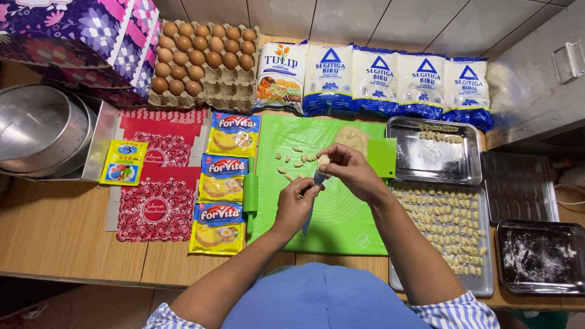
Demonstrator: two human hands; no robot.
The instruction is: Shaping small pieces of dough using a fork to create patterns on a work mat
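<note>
Head view: a small piece of dough (pixel 323 161) is pinched in the fingertips of the right hand (pixel 351 170), over the middle of the green mat (pixel 341 225). The right grip is closed tight on the dough piece. The left hand (pixel 294 204) is curled shut around a small blue tool (pixel 312 210) just below it, and the tool's tip is held up against the dough.

More cut dough bits (pixel 292 159) are spread on the mat near its far edge, next to a bigger dough lump (pixel 352 137) and a green scraper (pixel 382 156). A long tray (pixel 399 274) full of shaped dough pieces is set at the right edge of the mat, with a smaller tray (pixel 426 161) behind it. A floury dark tray (pixel 536 259) is kept at the right front corner of the counter (pixel 55 237). Eggs (pixel 204 52) and flour bags (pixel 399 79) are lined up along the far edge, and yellow packets (pixel 222 183) are laid to the left of the mat.

It is judged that the dough piece could be squashed if it is pinched too hard, because it looks soft. It could also be dropped onto the mat if the fingers are loosened. The tool is held very near the fingertips, so a finger could be poked if the tool slips.
</note>
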